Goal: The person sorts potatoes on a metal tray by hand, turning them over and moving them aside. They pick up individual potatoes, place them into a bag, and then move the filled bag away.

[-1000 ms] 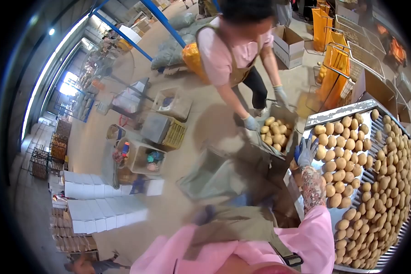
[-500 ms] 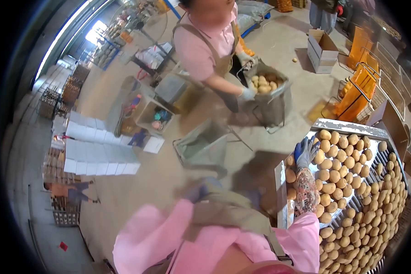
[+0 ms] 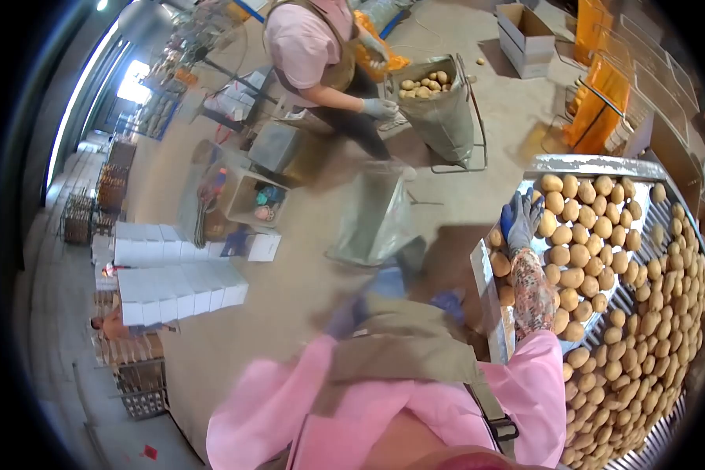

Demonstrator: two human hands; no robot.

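Note:
My right hand [image 3: 522, 220], in a blue and grey glove with a floral cuff, lies at the left side of the potatoes [image 3: 579, 254] on the metal sorting table [image 3: 603, 164]. Its fingers are extended and it grips nothing visible. My left hand [image 3: 346, 316] is a dark blue blur at the end of the pink sleeve; its fingers cannot be made out. Beyond it, an open grey-green sack [image 3: 372, 215] stands over the floor, smeared by motion. Loose potatoes also cover the slatted part of the table.
A co-worker [image 3: 309, 47] in gloves stands ahead, near a sack [image 3: 439, 117] of potatoes on a wire stand. White boxes [image 3: 180, 294] and a grey bin [image 3: 254, 200] are at left. An open carton [image 3: 525, 43] and orange bags [image 3: 599, 102] are at upper right.
The co-worker's hands have come off the potato sack, which now stands apart from them. The grey-green sack appears farther right and more upright. My right hand stays beside the potatoes.

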